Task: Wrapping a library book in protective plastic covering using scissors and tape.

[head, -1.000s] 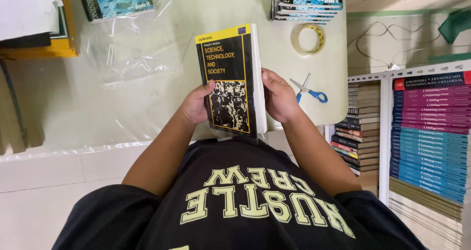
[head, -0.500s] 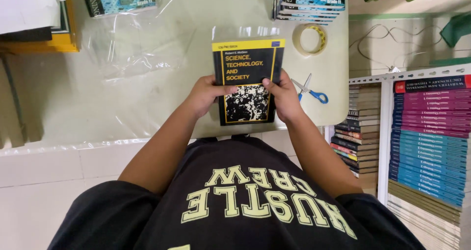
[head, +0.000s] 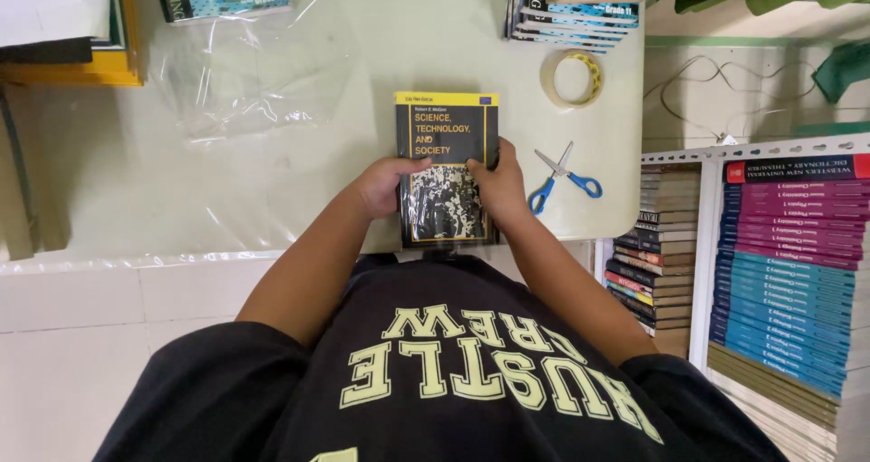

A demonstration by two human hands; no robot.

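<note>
A sheet of clear crinkled plastic film (head: pixel 245 81) lies spread over the left part of the pale green table (head: pixel 136 190). The person's left hand (head: pixel 385 186) grips the left edge of a black and yellow paperback book (head: pixel 447 168), fingers curled onto its cover. The book lies flat, face up, at the table's near edge, right in front of the person. The right hand (head: pixel 497 186) clasps the book's right edge. Just beside it lie blue-handled scissors (head: pixel 564 179), slightly open, and beyond them a roll of clear tape (head: pixel 572 79). Stacked books fill the white shelf (head: pixel 707 245) at far right.
</note>
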